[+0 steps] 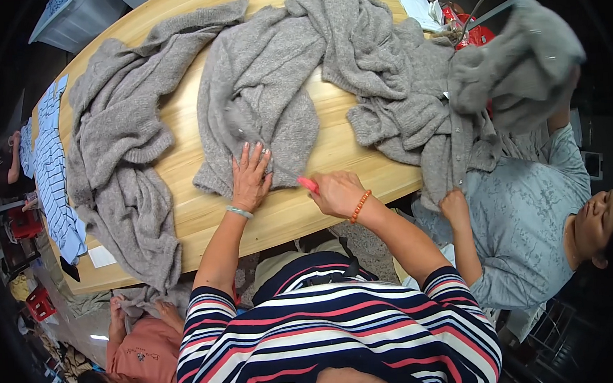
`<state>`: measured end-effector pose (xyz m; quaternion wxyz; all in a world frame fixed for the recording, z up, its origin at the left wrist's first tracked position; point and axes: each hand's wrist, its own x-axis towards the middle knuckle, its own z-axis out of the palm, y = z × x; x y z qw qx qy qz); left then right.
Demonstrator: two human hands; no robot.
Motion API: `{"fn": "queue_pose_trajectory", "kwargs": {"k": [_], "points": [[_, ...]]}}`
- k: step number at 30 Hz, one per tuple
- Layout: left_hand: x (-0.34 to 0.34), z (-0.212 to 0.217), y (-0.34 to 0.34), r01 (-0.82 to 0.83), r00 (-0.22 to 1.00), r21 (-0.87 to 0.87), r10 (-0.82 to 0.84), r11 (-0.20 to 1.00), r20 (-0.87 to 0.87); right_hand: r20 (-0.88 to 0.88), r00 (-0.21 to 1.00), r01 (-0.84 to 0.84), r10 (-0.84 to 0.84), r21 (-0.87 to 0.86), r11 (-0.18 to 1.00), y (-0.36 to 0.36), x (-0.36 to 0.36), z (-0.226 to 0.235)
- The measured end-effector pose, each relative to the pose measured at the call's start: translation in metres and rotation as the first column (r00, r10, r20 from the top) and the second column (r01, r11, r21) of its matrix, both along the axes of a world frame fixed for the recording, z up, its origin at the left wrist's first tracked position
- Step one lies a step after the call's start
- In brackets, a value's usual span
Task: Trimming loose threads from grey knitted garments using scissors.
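A grey-brown knitted cardigan [270,60] lies spread on the wooden table [183,122] in front of me. My left hand [251,181] rests on its lower part, fingers stretched out and pressing the knit. Just to the right, at the garment's bottom edge, my right hand [342,193] is closed round a small tool with a pink handle [307,184]. The working end of that tool is too unclear to name. A smeared patch shows on the knit above my left hand.
More grey knits [116,126] lie at left, with another pile [411,73] at right. Beyond the left pile is blue striped cloth [56,165]. A co-worker in a grey shirt [525,213] lifts a knit at right; another in an orange shirt [144,356] holds one at lower left.
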<state>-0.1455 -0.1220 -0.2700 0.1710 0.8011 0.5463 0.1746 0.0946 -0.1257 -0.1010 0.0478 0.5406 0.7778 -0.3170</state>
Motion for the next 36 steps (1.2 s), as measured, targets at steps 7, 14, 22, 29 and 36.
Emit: {"fn": "queue_pose_trajectory", "kwargs": {"k": [7,14,22,29,36], "points": [[-0.01,-0.001,0.004,-0.005,0.997,0.056,0.001,0.998,0.076,0.043,0.999,0.037,-0.034,-0.087,0.996,-0.032,0.026,0.005],[-0.098,0.049,0.037,-0.519,0.752,-0.022,0.468,0.855,0.465,0.056,0.977,0.209,-0.206,-0.044,0.977,-0.02,0.04,0.0],[-0.328,0.067,0.023,-0.96,0.128,-0.048,0.583,0.277,0.803,0.043,0.971,0.238,-0.235,-0.062,0.969,-0.007,0.044,0.001],[-0.1,0.088,0.032,-0.165,0.956,0.251,0.217,0.954,-0.196,0.053,0.965,0.261,-0.257,-0.098,0.96,-0.003,0.043,-0.004],[-0.043,0.041,0.027,-0.223,0.975,0.016,0.223,0.975,0.009,0.039,0.955,0.298,-0.295,-0.095,0.95,-0.007,0.051,-0.005]]}}
